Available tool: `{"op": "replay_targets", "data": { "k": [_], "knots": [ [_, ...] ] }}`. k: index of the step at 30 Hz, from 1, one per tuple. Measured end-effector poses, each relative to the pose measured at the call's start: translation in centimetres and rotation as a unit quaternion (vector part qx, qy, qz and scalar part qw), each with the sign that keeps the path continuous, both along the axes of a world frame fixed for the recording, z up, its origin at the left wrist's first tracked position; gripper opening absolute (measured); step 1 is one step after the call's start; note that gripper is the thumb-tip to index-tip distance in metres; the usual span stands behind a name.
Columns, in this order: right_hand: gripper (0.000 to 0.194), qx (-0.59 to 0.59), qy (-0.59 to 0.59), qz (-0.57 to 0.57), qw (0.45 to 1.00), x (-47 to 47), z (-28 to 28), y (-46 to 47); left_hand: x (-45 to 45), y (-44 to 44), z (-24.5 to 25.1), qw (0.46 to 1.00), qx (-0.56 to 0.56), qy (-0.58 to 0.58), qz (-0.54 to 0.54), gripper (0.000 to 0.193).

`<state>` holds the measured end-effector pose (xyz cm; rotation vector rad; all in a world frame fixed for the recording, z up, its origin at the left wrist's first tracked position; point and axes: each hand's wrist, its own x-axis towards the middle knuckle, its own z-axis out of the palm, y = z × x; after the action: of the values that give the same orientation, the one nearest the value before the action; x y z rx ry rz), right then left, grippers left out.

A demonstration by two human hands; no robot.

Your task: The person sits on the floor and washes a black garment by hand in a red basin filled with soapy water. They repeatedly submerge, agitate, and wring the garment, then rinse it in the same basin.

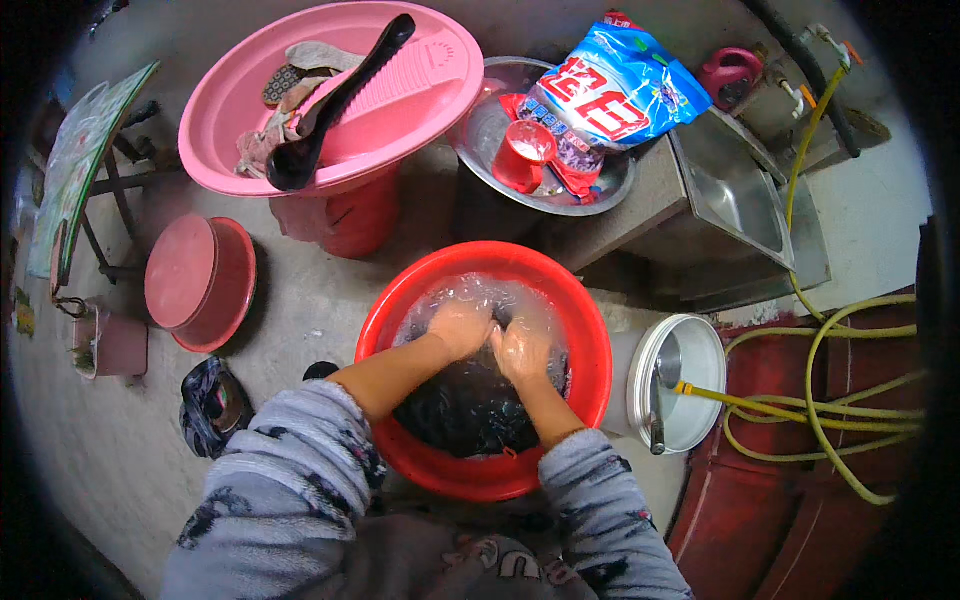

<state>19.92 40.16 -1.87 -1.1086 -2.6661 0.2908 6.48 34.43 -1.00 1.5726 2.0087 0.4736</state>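
A red plastic basin [484,484] stands on the floor before me, holding sudsy water and a soaked dark cloth [457,409]. My left hand [461,330] and my right hand [523,351] are close together over its far half, wet and partly in the suds. A small dark bit of the cloth pokes up between them. Both hands are closed around the cloth, though foam and water hide most of the fingers.
Behind the basin are a pink washtub [420,142] with a black brush [300,157] and socks, and a metal bowl [480,135] with a detergent bag [622,82] and red cup [517,161]. A white bucket [697,405] and yellow hose [817,420] lie right; a pink bucket [180,270], left.
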Motion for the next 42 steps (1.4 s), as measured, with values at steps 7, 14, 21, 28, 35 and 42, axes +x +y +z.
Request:
{"op": "replay_targets", "data": {
  "k": [7, 14, 21, 28, 35, 42],
  "knots": [
    [0.052, -0.085, -0.054, -0.100, 0.990, -1.2, -0.2, 3.0, -0.1, 3.2, 2.3, 0.993, -0.090, -0.004, 0.079, 0.043],
    [0.046, -0.417, 0.122, -0.021, 0.900, 3.8, 3.1, 2.9, -1.4, -0.4, 3.3, 0.989, -0.117, -0.090, -0.022, 0.061],
    [0.059, -0.181, -0.061, 0.246, 0.950, 10.1, 9.0, -5.8, 3.1, -12.4, 6.5, 0.965, 0.092, 0.100, -0.225, 0.063],
    [0.082, -0.047, -0.086, 0.210, 0.973, 5.9, 4.0, -7.2, 3.5, -10.1, 3.9, 0.939, -0.006, 0.221, -0.263, 0.052],
    [0.064, 0.013, -0.010, 0.095, 0.995, 2.7, 0.4, -2.1, 1.7, -3.5, 1.8, 0.970, -0.039, 0.138, -0.196, 0.039],
    [0.044, -0.145, -0.058, -0.047, 0.987, -0.5, 1.5, 1.1, 0.2, 1.0, 0.8, 0.997, -0.076, 0.021, -0.021, 0.030]
  ]
}}
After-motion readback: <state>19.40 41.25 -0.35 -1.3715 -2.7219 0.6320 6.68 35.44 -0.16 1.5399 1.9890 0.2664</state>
